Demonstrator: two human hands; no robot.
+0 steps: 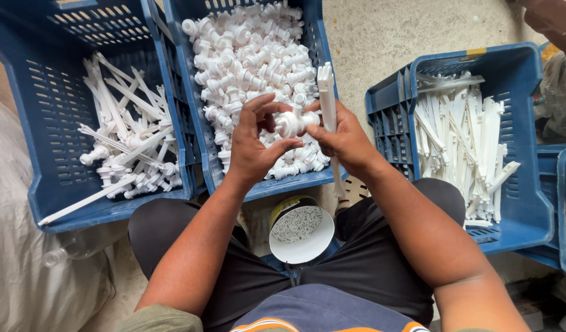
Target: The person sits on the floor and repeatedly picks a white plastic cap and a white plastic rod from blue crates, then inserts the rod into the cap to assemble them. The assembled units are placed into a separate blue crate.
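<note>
Head view: at the centre of the frame both hands meet over the middle blue crate (pixel 197 123), which is heaped with small white plastic knob-like fittings (pixel 246 55). The left hand (pixel 252 144) curls its fingers around one white fitting (pixel 290 123), thumb below and fingertips above. The right hand (pixel 344 138) is closed on a long flat white strip (pixel 326 98) that stands nearly upright, its lower end (pixel 338 181) showing below the palm; its fingertips also touch the fitting. Fitting and strip are touching, so the step in hand looks like joining the two pieces. How far the joint is seated is hidden by the fingers.

At the left of the frame a second blue crate (pixel 49 154) holds strips with fittings already on them (pixel 126 154). At the right a third blue crate (pixel 522 154) holds bare white strips (pixel 461 135). Between the knees, lower centre, sits a round tub of tiny white pieces (pixel 301 230).

As a judgement, the next move calls for keeping the strip steady and aligned while the fitting is pressed or turned fully home.
</note>
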